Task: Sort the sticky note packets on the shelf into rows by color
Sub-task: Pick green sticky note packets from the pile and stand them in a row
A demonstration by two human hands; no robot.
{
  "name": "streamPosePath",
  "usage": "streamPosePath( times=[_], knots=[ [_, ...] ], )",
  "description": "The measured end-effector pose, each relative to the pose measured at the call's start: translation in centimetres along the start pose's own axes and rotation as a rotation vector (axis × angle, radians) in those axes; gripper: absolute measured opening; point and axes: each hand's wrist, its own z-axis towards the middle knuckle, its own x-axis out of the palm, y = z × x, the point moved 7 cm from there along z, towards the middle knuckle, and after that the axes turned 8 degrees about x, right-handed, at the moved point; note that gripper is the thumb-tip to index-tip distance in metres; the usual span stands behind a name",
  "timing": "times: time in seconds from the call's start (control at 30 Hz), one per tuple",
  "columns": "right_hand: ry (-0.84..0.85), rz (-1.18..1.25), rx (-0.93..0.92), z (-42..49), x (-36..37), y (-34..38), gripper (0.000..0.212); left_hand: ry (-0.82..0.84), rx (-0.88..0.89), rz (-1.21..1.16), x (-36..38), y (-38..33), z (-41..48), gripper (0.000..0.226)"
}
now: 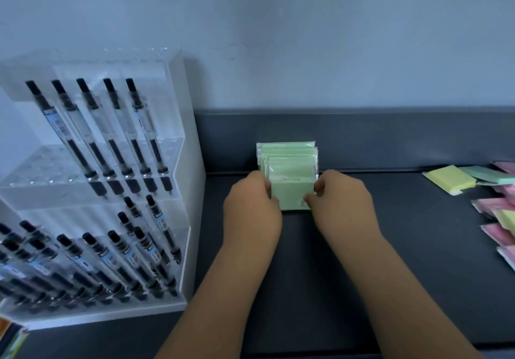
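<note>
Head view shows me a row of pale green sticky note packets in clear plastic wrappers (288, 161). They stand one behind another at the back of the dark grey shelf (306, 261), against its low rear wall. I judge the green colour to be nearly done: several packets are already lined up there, and both hands are on the front green packet (291, 194).

What is left lies at the far right of the shelf, well apart from the green row. There is a yellow sticky note packet (450, 180), a mint green flat packet (486, 174) and a loose heap of pink packets (493, 205) with at least one yellowish one among them. These are mixed and not in rows, so I estimate that less than half of the task is finished. The picture edge cuts that heap, so I cannot count it.

The left hand (250, 208) is at the left edge of the front green packet, with its fingers curled in toward that edge. Its fingertips are mostly hidden, so I take this as a grip, but the contact itself is not clear to me. The right hand (342, 205) is at the right edge, and its thumb and curled forefinger are close together, pinching the side of the wrapper. Neither hand is spread open. Between them the packet face shows, leaning a little back on the others.

At the left stands a clear acrylic display rack of black pens (92, 180), which no hand touches.
</note>
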Motion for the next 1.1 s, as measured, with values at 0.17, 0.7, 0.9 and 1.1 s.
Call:
streamPosePath(
  times=[0.17,0.7,0.9,1.1],
  knots=[
    [-0.008,0.002,-0.005,-0.4,-0.2,-0.4,0.014,0.003,-0.031,0.009,-0.4,0.3,-0.1,0.010],
    [-0.089,0.066,-0.044,1.4,-7.3,-8.3,0.074,0.092,0.452,0.604,2.0,-8.9,-2.2,0.072],
    [-0.093,0.024,-0.081,3.4,-10.6,-16.3,0.071,0.132,0.494,0.581,9.9,-15.9,-4.1,0.071],
    [-0.106,-0.051,-0.058,6.0,-14.7,-25.0,0.054,0.254,0.466,0.553,18.2,-22.9,-6.0,0.074]
  ],
)
